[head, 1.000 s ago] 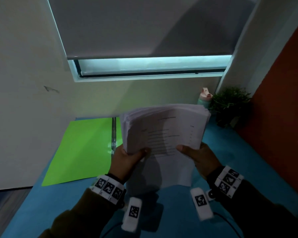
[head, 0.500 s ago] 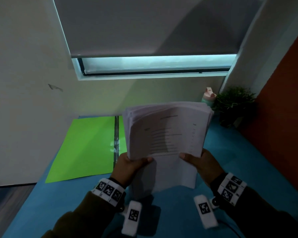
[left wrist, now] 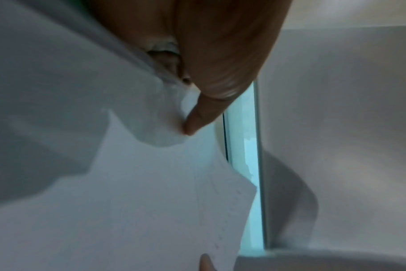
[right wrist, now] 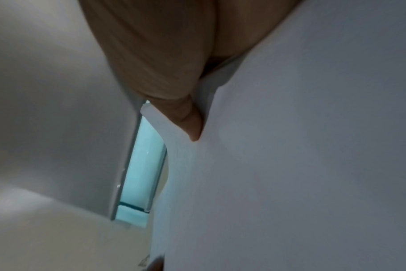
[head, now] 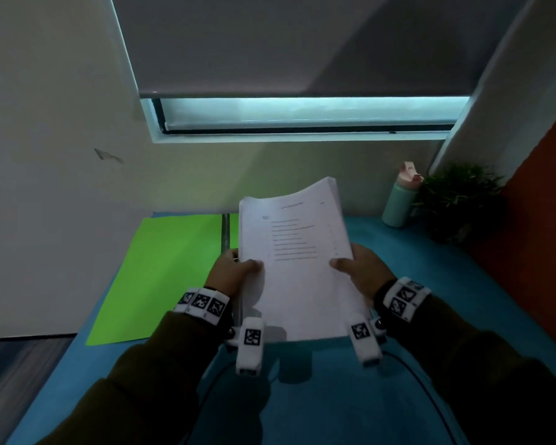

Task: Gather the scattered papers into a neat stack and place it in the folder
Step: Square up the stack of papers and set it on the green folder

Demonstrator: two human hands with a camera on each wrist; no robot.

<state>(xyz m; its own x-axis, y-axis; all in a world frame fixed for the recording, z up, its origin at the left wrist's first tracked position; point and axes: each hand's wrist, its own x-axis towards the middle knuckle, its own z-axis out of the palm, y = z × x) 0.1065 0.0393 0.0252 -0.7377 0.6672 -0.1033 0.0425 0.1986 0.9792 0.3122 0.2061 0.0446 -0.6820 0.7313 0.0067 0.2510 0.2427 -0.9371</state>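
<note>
A thick stack of white printed papers [head: 297, 258] is held above the blue table, tilted with its top edge away from me. My left hand [head: 235, 273] grips its left edge, thumb on the top sheet. My right hand [head: 360, 271] grips the right edge the same way. In the left wrist view the left thumb presses on the papers [left wrist: 132, 201]. The right wrist view shows the right thumb against the papers [right wrist: 301, 165]. An open bright green folder [head: 164, 274] lies flat on the table to the left, its metal spine clip [head: 226, 231] beside the stack.
A mint bottle with a pink lid [head: 400, 197] and a small potted plant [head: 459, 203] stand at the back right. A red panel [head: 540, 226] borders the blue table [head: 414, 300] on the right. White wall and a window with a lowered blind lie ahead.
The stack has tipped from nearly upright and fanned to a flatter, squarer bundle, and both hands have lowered it a little towards the table.
</note>
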